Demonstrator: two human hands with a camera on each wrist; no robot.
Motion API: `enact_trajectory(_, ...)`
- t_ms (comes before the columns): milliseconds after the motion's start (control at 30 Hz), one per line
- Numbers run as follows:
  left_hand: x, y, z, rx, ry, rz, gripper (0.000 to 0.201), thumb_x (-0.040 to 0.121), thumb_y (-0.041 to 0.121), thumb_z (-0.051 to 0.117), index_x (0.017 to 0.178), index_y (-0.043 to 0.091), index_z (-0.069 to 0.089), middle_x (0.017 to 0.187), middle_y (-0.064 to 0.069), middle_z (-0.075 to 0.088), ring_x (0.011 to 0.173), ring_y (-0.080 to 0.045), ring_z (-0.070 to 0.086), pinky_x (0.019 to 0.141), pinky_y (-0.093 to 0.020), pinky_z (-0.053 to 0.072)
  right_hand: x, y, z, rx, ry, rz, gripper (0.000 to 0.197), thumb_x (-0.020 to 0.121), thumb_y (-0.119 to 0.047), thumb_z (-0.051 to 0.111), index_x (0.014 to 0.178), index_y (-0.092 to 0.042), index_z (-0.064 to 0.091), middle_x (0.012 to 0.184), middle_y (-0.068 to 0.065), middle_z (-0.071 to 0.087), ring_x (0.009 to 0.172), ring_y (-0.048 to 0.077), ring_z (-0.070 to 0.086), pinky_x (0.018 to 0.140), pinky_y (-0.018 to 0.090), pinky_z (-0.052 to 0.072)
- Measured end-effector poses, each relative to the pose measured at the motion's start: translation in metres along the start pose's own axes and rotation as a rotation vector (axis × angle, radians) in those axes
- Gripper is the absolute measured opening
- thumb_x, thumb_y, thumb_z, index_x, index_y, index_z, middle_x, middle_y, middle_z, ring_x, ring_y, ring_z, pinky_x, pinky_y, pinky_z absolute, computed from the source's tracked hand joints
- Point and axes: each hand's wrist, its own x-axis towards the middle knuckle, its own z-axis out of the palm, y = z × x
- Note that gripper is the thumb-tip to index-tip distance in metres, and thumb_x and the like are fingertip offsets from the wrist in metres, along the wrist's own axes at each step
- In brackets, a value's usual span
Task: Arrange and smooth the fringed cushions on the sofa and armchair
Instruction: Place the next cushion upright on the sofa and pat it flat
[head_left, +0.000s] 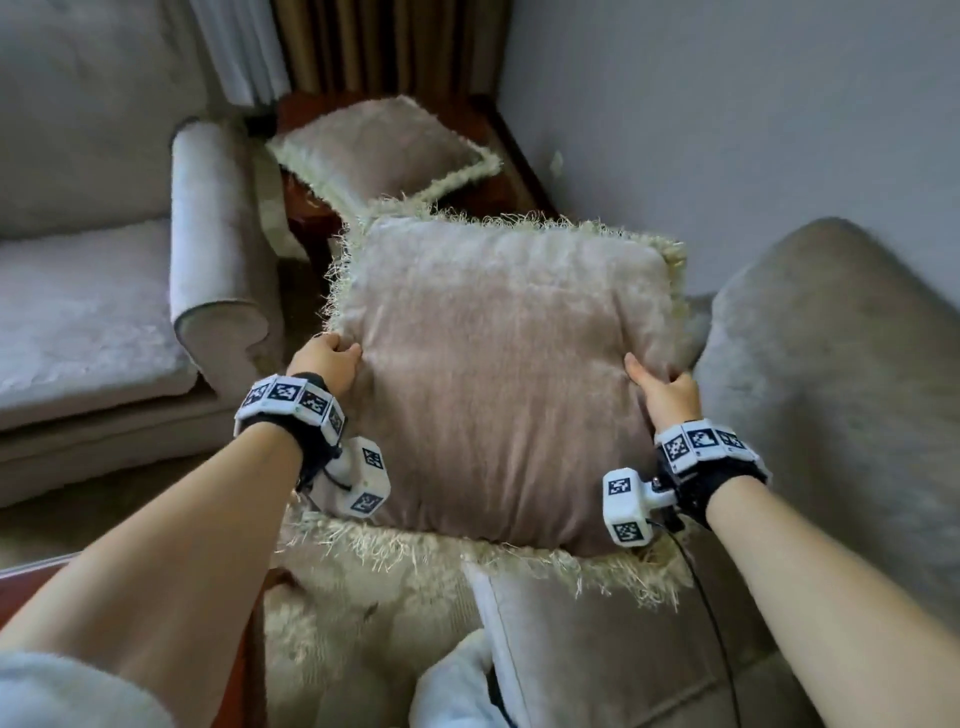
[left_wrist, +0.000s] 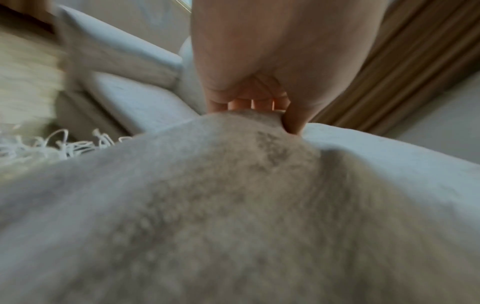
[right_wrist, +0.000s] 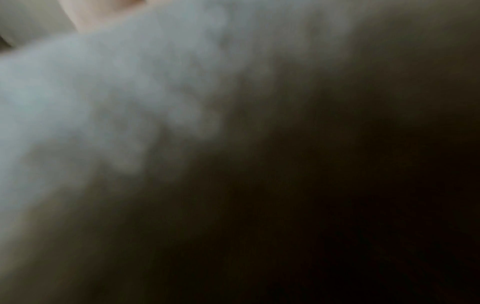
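Note:
A beige velvet cushion (head_left: 498, 374) with pale fringe is held up in the middle of the head view, over the seat of an armchair (head_left: 597, 634). My left hand (head_left: 324, 358) grips its left edge, thumb on the front. In the left wrist view the left hand (left_wrist: 259, 102) pinches a fold of the cushion (left_wrist: 233, 205). My right hand (head_left: 662, 384) grips the cushion's right edge with thumb on front. The right wrist view shows only blurred cushion fabric (right_wrist: 130, 92). A second fringed cushion (head_left: 379, 150) lies on a dark wooden side table behind.
A grey sofa (head_left: 93, 291) with a rolled arm stands at the left. The armchair's tall backrest (head_left: 841, 389) rises at the right. The side table (head_left: 306, 208) sits in the corner between them, with curtains (head_left: 384, 47) and a wall behind.

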Motion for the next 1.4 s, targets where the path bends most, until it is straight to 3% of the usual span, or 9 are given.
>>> enact_trajectory(200, 0.015, 0.164, 0.104, 0.073, -0.181, 0.269, 0.029, 0.094, 0.034, 0.048, 0.108, 0.012, 0.060, 0.117, -0.015, 0.061, 0.109, -0.034, 0.055, 0.089, -0.034, 0.042, 0.063, 0.038, -0.128, 0.134, 0.316, 0.101, 0.052, 0.067, -0.039, 0.078, 0.106, -0.008, 0.062, 0.107, 0.009, 0.068, 0.097, 0.025, 0.064, 0.094, 0.038, 0.050)
enact_trajectory(533, -0.013, 0.325, 0.254, -0.014, -0.313, 0.682, 0.027, 0.094, 0.032, 0.049, 0.103, 0.010, 0.063, 0.103, -0.015, 0.067, 0.098, -0.033, 0.058, 0.074, -0.027, 0.037, 0.084, 0.088, -0.252, 0.288, 0.784, 0.058, 0.021, 0.089, -0.012, 0.059, 0.110, -0.009, 0.055, 0.108, 0.009, 0.061, 0.099, 0.019, 0.057, 0.090, 0.031, 0.044)
enact_trajectory(700, -0.012, 0.353, 0.315, -0.035, -0.456, 0.771, 0.028, 0.094, 0.029, 0.051, 0.106, 0.007, 0.063, 0.106, -0.017, 0.066, 0.098, -0.032, 0.058, 0.083, -0.032, 0.042, 0.073, 0.116, -0.266, 0.383, 0.881, 0.142, 0.015, 0.090, -0.005, 0.055, 0.079, -0.010, 0.045, 0.074, 0.013, 0.048, 0.072, 0.015, 0.048, 0.082, 0.035, 0.042)
enact_trajectory(800, -0.007, 0.363, 0.340, -0.014, -0.512, 0.810, 0.029, 0.094, 0.029, 0.051, 0.106, 0.005, 0.061, 0.108, -0.020, 0.065, 0.101, -0.034, 0.058, 0.092, -0.040, 0.044, 0.070, 0.130, -0.265, 0.501, 0.876, 0.165, 0.019, 0.091, -0.003, 0.053, 0.109, -0.008, 0.051, 0.090, 0.006, 0.055, 0.085, 0.022, 0.054, 0.089, 0.046, 0.048)
enact_trajectory(900, 0.002, 0.369, 0.363, 0.009, -0.531, 0.876, 0.029, 0.093, 0.030, 0.052, 0.104, 0.005, 0.061, 0.106, -0.022, 0.065, 0.100, -0.036, 0.058, 0.088, -0.038, 0.044, 0.075, 0.146, -0.257, 0.579, 0.914, 0.199, 0.044, 0.093, -0.004, 0.051, 0.134, -0.013, 0.041, 0.113, 0.010, 0.056, 0.100, 0.025, 0.056, 0.085, 0.040, 0.050)
enact_trajectory(1100, 0.039, 0.338, 0.439, 0.122, -0.577, 0.858, 0.029, 0.093, 0.030, 0.051, 0.108, 0.008, 0.062, 0.105, -0.018, 0.066, 0.101, -0.035, 0.059, 0.091, -0.041, 0.048, 0.115, 0.243, -0.226, 0.563, 0.944, 0.337, 0.032, 0.090, -0.004, 0.055, 0.120, -0.010, 0.048, 0.115, 0.014, 0.057, 0.113, 0.034, 0.055, 0.099, 0.050, 0.044)
enact_trajectory(1233, 0.071, 0.288, 0.489, 0.267, -0.662, 0.707, 0.023, 0.091, 0.023, 0.051, 0.101, 0.010, 0.068, 0.101, -0.018, 0.069, 0.099, -0.034, 0.063, 0.093, -0.043, 0.049, 0.136, 0.327, -0.206, 0.409, 0.802, 0.544, 0.036, 0.086, -0.004, 0.060, 0.121, -0.004, 0.052, 0.121, 0.021, 0.059, 0.108, 0.035, 0.057, 0.096, 0.041, 0.045)
enact_trajectory(1300, 0.074, 0.272, 0.499, 0.251, -0.683, 0.726, 0.020, 0.091, 0.024, 0.052, 0.095, 0.012, 0.068, 0.098, -0.015, 0.069, 0.096, -0.029, 0.063, 0.092, -0.039, 0.048, 0.142, 0.349, -0.201, 0.411, 0.789, 0.569, 0.032, 0.084, -0.011, 0.064, 0.114, -0.015, 0.051, 0.108, 0.011, 0.062, 0.094, 0.025, 0.059, 0.091, 0.040, 0.047)
enact_trajectory(1400, 0.060, 0.280, 0.512, 0.091, -0.615, 0.675, 0.033, 0.090, 0.042, 0.053, 0.105, 0.013, 0.058, 0.099, -0.005, 0.061, 0.096, -0.023, 0.057, 0.090, -0.036, 0.045, 0.152, 0.350, -0.206, 0.408, 0.834, 0.538, 0.037, 0.085, -0.010, 0.063, 0.117, -0.012, 0.045, 0.111, 0.007, 0.058, 0.104, 0.020, 0.052, 0.102, 0.039, 0.043)
